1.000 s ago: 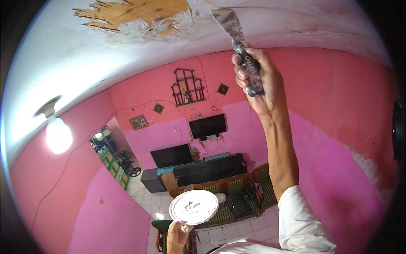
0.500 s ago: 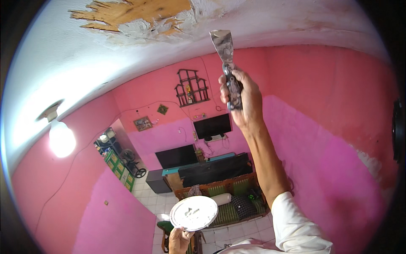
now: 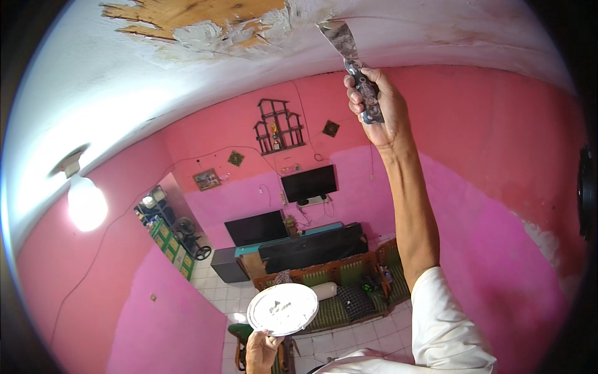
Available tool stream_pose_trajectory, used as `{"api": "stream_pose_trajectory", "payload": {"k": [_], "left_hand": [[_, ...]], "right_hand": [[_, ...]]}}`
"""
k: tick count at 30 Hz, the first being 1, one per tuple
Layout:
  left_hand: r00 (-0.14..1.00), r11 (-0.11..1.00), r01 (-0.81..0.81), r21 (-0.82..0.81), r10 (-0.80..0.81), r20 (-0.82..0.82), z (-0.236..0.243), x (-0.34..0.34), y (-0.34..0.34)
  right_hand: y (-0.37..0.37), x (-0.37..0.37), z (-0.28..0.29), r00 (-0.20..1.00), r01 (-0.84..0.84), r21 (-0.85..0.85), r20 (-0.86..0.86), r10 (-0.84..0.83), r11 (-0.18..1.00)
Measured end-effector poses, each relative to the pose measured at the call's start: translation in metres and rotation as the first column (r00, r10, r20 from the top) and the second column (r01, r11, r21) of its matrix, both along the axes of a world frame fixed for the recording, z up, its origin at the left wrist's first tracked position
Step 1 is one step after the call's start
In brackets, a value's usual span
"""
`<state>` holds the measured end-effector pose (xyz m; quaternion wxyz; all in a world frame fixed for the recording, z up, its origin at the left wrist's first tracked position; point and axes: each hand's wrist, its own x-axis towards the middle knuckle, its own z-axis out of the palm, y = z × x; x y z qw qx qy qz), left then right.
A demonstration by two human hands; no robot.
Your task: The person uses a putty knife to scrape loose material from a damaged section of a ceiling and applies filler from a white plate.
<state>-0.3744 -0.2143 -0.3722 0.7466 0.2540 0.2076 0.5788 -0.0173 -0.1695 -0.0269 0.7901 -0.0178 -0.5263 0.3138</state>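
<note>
My right hand (image 3: 383, 103) is raised high, its fingers wrapped round the dark handle of a putty knife (image 3: 341, 40). The blade is smeared with filler and its edge is at the white ceiling (image 3: 156, 75), right of a torn patch of bare wood (image 3: 199, 17). Grey-white filler (image 3: 205, 32) lies along that patch's lower edge. Low in front of me, my left hand (image 3: 263, 350) grips a white plate (image 3: 255, 318) by its near rim. Some white paste (image 3: 283, 310) sits on the plate.
A lit bulb (image 3: 87, 202) hangs from the ceiling at left. Below stand a wooden bench with green cushions (image 3: 324, 319), a dark speaker box (image 3: 232, 266) and two flat screens (image 3: 309, 184). A dark wall shelf (image 3: 280, 128) hangs on the pink wall (image 3: 486, 124).
My right hand has moved up and to the right with the putty knife, and the blade now reaches the ceiling. The plate in my left hand has barely shifted.
</note>
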Motion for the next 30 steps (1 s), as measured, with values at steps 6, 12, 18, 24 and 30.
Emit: {"api": "stream_pose_trajectory", "payload": {"k": [6, 12, 18, 24, 30], "left_hand": [[0.999, 0.999, 0.053, -0.012, -0.053, -0.012, 0.008, -0.001, 0.001], [0.991, 0.991, 0.127, -0.03, -0.129, -0.038, 0.003, -0.013, 0.009], [0.984, 0.984, 0.171, -0.042, -0.173, -0.052, 0.004, -0.017, 0.014], [0.983, 0.983, 0.182, -0.003, -0.182, -0.024, 0.009, -0.014, 0.011], [0.987, 0.988, 0.156, -0.009, -0.157, -0.041, 0.003, -0.014, 0.014]], "right_hand": [[-0.028, -0.015, -0.001, 0.999, -0.053, 0.037, 0.011, 0.052, 0.998], [-0.067, -0.031, -0.018, 0.978, -0.205, 0.086, 0.054, 0.201, 0.975], [-0.071, -0.049, -0.053, 0.989, -0.145, -0.035, -0.035, 0.143, 0.989], [-0.025, -0.034, -0.03, 0.999, -0.044, -0.144, -0.005, 0.044, 0.989], [-0.003, -0.016, 0.002, 0.996, -0.081, -0.08, 0.034, 0.084, 0.993]]}}
